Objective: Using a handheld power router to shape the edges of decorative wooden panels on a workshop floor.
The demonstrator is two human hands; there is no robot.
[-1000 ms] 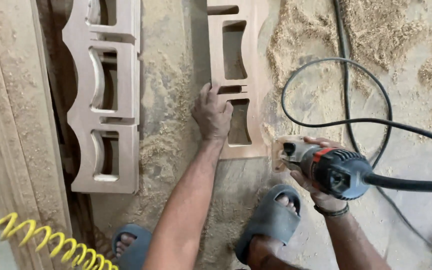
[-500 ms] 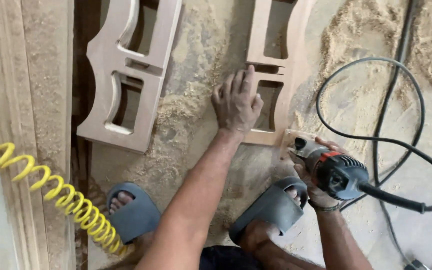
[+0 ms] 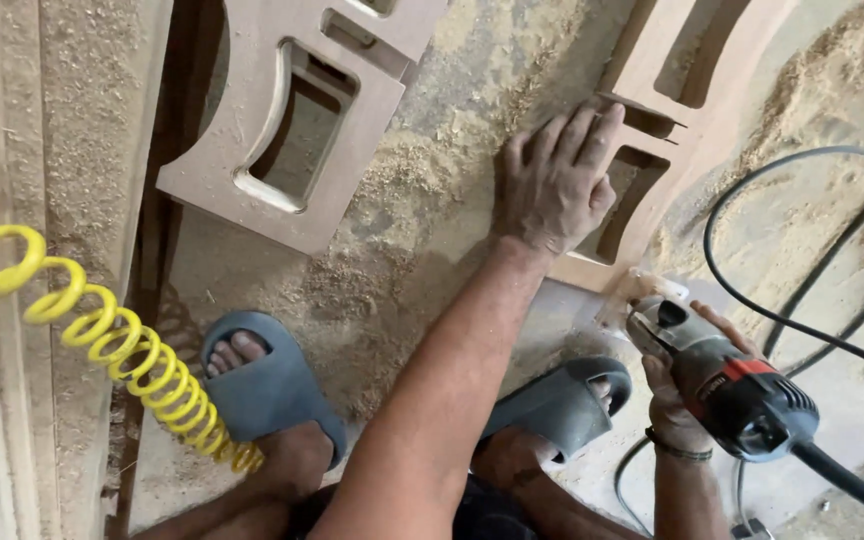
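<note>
Your left hand (image 3: 555, 185) lies flat, fingers spread, on the cut-out wooden panel (image 3: 687, 110), pressing it to the sawdust-covered floor (image 3: 422, 200), likely so it cannot shift. Your right hand (image 3: 682, 395) is wrapped around the body of the trim router (image 3: 727, 385), whose base sits at the panel's near corner, just below your left wrist. Its black cable (image 3: 802, 330) loops away to the right of that hand, clear of the tool. A second cut-out panel (image 3: 292, 120) lies well to the left, a yellow coiled hose (image 3: 102, 340) beyond it.
</note>
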